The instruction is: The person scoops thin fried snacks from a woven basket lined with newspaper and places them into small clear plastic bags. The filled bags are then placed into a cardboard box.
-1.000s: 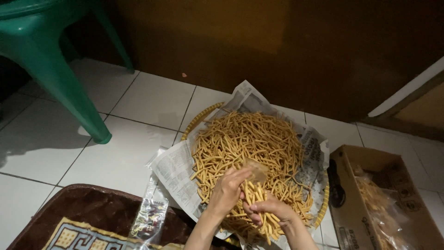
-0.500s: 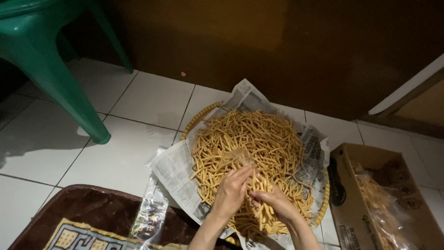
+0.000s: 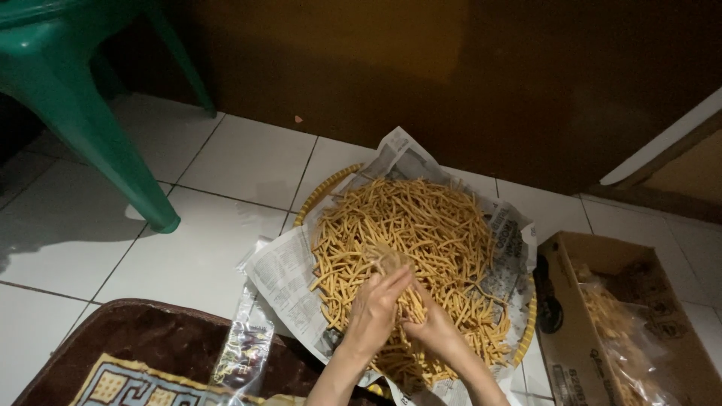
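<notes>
Left hand reaches forward from the bottom edge, forearm angled up and slightly right, back of the hand facing the camera; its fingers are drawn together and curled over a small bunch of snack sticks, which poke out past the fingertips; right hand comes in from the lower right, its forearm crossing toward the centre, and sits just beside the left hand, touching it at the fingers; its fingers are bent down into the sticks, though whether they grip any cannot be told from here; both hands rest on the near side of a heap of thin golden snack sticks; the sticks lie spread across sheets of newspaper, which line a round woven tray on a white tiled floor; a crumpled clear plastic bag lies at the tray's near left edge, partly on a dark brown mat; an open cardboard box stands to the right of the tray, holding more of the same sticks in clear plastic; green chair legs stand at the upper left, well apart from the hands.
</notes>
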